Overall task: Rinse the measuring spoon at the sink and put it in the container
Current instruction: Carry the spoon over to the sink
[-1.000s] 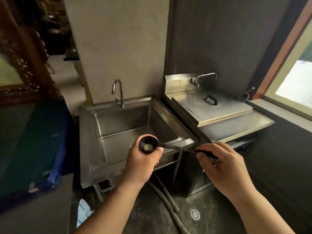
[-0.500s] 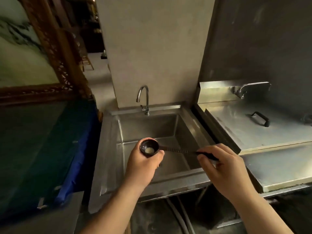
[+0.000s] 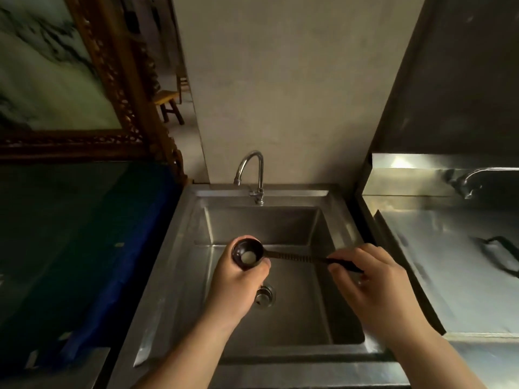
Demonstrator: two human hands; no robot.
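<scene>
A black measuring spoon (image 3: 295,258) lies level above the steel sink (image 3: 280,223), with a pale residue in its round bowl. My left hand (image 3: 238,290) cups the bowl from below. Pinching the far end of the handle is my right hand (image 3: 376,287). The chrome tap (image 3: 254,171) stands at the back rim of the sink, with no water running. The drain (image 3: 264,296) shows just under my left hand. No container is in view.
A second steel unit with a lid and black handle (image 3: 500,254) and its own tap (image 3: 474,181) stands to the right. Left of the sink lies a dark blue-green covered surface (image 3: 84,248) below a carved wooden frame (image 3: 120,80).
The view has closed in on the sink and turned left, so both hands and the spoon are now over the basin. My grip on the spoon is unchanged.
</scene>
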